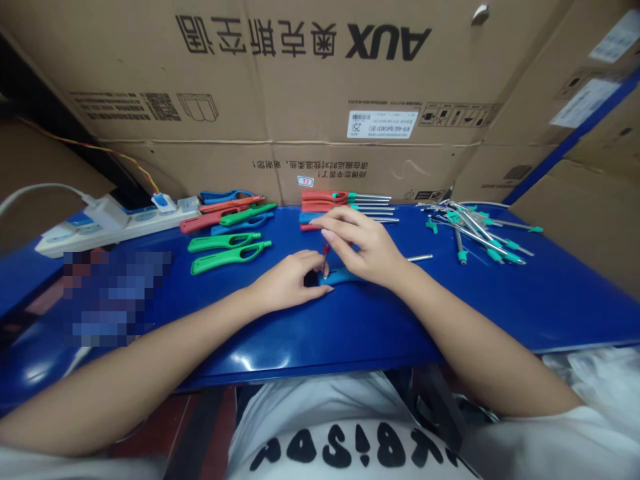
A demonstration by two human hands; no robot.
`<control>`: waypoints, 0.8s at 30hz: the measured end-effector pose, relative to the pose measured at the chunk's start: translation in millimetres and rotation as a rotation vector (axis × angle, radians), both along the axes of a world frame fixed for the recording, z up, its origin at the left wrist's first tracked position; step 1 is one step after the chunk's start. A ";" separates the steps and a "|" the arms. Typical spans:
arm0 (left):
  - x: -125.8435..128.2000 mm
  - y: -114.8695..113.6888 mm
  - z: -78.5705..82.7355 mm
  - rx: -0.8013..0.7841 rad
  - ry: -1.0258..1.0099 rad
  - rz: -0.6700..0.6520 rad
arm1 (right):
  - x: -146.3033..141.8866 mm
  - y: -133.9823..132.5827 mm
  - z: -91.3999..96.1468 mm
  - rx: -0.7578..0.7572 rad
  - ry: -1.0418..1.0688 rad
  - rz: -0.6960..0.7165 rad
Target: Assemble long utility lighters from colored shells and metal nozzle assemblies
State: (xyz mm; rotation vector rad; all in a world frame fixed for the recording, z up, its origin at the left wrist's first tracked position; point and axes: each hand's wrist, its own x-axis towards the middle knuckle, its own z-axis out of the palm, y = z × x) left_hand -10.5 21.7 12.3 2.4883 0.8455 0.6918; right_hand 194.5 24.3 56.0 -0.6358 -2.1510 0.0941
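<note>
Before me on the blue table lies a long-nosed lighter with a blue handle (342,275); its metal tube points to the right, partly hidden under my right hand. The fingers of my left hand (286,283) are closed around the handle's left end and hold it down. My right hand (369,248) pinches a small screwdriver (326,250) with a red grip. The screwdriver stands nearly upright, its tip at the handle's left end beside my left fingertips. Whether a screw is under the tip is too small to see.
Loose green handles (227,257), with red and blue ones, lie to the left. Several lighters with red handles (323,197) line the back. Metal tubes with teal parts (483,230) are heaped at right. A power strip (120,227) and a cardboard wall (280,100) border the table.
</note>
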 end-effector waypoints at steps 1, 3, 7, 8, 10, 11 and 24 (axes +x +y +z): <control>-0.2 0.0 -0.2 -0.003 0.000 -0.001 | 1.0 0.3 2.0 -0.073 0.031 0.063; -0.3 -0.2 -0.4 -0.009 -0.002 -0.011 | 3.0 0.3 6.1 -0.243 0.066 0.168; 0.0 -0.7 0.4 -0.014 0.000 -0.024 | 6.2 -0.3 12.1 -0.333 0.068 0.237; 0.1 -0.7 0.5 -0.015 0.001 -0.025 | 6.4 -0.8 13.0 -0.299 0.060 0.230; 0.4 -0.6 0.1 -0.017 -0.003 -0.024 | 5.8 -2.5 14.2 -0.223 0.034 0.205; 0.5 -0.4 -0.3 -0.017 -0.007 -0.024 | 4.9 -3.7 14.6 -0.187 0.022 0.192; 0.8 -1.0 -0.7 -0.015 0.002 -0.016 | 0.4 -4.6 5.4 0.063 -0.065 -0.013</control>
